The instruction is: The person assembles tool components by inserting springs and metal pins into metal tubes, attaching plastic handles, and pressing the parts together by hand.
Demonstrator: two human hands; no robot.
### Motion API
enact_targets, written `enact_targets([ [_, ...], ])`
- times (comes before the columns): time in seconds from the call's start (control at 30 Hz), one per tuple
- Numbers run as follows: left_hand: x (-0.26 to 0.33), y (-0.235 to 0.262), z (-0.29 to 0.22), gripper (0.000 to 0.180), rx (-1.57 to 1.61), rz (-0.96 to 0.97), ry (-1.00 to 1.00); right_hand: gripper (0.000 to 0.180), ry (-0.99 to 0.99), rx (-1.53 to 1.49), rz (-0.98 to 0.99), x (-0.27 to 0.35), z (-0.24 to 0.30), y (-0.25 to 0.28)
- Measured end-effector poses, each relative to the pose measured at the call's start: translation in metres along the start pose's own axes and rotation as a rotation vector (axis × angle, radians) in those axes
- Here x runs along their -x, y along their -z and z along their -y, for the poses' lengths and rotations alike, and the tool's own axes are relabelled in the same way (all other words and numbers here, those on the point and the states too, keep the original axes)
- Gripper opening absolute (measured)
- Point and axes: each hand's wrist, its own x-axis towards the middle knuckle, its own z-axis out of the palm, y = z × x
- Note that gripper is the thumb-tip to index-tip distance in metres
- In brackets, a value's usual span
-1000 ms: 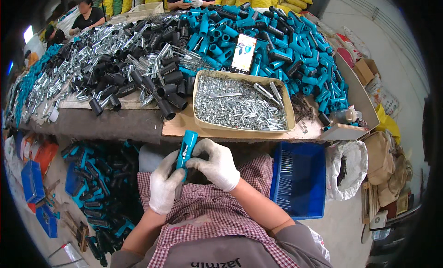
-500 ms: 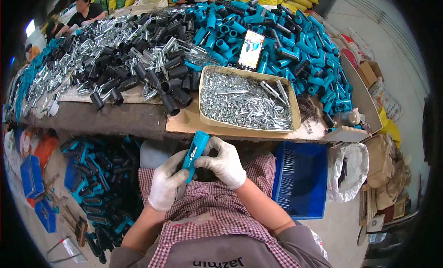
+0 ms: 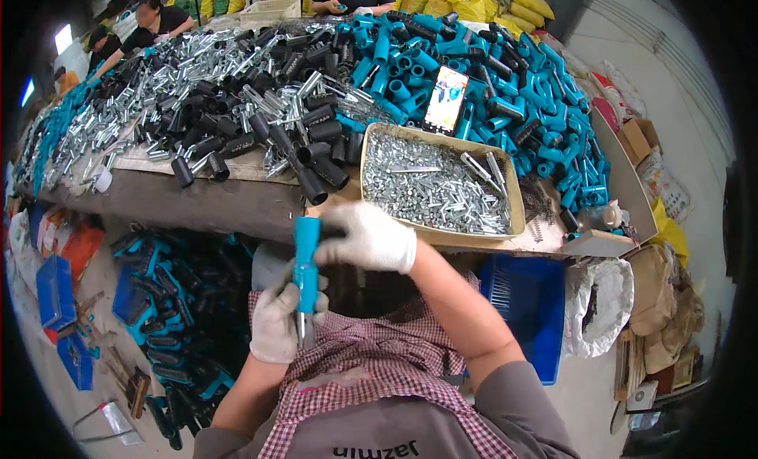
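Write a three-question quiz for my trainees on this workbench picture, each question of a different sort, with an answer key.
1. True or false: the left hand grips the blue handle with a metal pin sticking out below.
2. What fills the cardboard tray on the bench? A. small silvery metal parts B. black tubes C. yellow sacks
3. In a few words: what is the right hand doing?

Key
1. True: the gloved left hand is wrapped around the handle's lower part.
2. A
3. It rests on the upper part of the blue handle, in front of the tray.
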Motion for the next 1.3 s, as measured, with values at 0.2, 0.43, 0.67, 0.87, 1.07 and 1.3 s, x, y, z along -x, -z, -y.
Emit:
enact_targets([
  [0.2,0.007,0.006,-0.007,0.050,0.023,-0.122,-0.011,0.020,-0.332,0.942,-0.094,-0.068,-0.052,0.000],
  [0.43,0.009,-0.005,-0.008,0.047,-0.075,-0.121,-0.003,0.033,-0.348,0.879,-0.188,-0.069,-0.044,-0.001],
  [0.67,0.005,-0.008,-0.018,0.049,-0.462,0.021,0.056,0.060,-0.303,-0.492,-0.573,0.020,0.012,0.001],
  [0.87,0.002,-0.027,-0.016,0.065,-0.338,0.162,0.208,0.067,-0.411,-1.078,-0.654,0.069,0.021,-0.029],
  [1.07,0.005,-0.038,-0.005,0.072,-0.153,0.190,0.268,0.077,-0.373,-0.695,-0.507,0.091,0.025,-0.009],
  [1.3,-0.005,-0.038,0.001,0.081,-0.505,0.198,0.189,0.064,-0.337,0.053,-0.346,0.103,0.042,-0.002],
])
